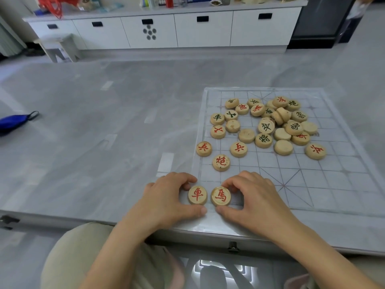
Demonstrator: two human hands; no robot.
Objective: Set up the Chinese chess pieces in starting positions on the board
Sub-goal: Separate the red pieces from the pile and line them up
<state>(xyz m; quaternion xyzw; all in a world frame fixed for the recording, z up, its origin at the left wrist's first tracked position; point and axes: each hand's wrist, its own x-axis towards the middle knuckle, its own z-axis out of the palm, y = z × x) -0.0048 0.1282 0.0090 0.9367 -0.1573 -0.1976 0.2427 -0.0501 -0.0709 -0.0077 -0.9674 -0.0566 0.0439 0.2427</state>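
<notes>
A clear plastic chess board [343,184] with a printed grid lies on the grey table. At its near left corner my left hand [166,197] pinches a red chariot piece [197,195] between thumb and fingers. Right beside it my right hand [254,197] pinches a red horse piece [221,196]. A red cannon [221,162] and two red soldiers [204,148] [239,149] stand singly further up the left side. A third red soldier [315,151] sits to the right. Several mixed red and black pieces form a loose heap [270,122] in the board's far half.
The grey table [93,132] stretches far to the left, with a blue pouch [14,122] near its left edge. Its front edge runs just below my wrists. White cabinets [162,30] and a stool [60,49] stand behind the table.
</notes>
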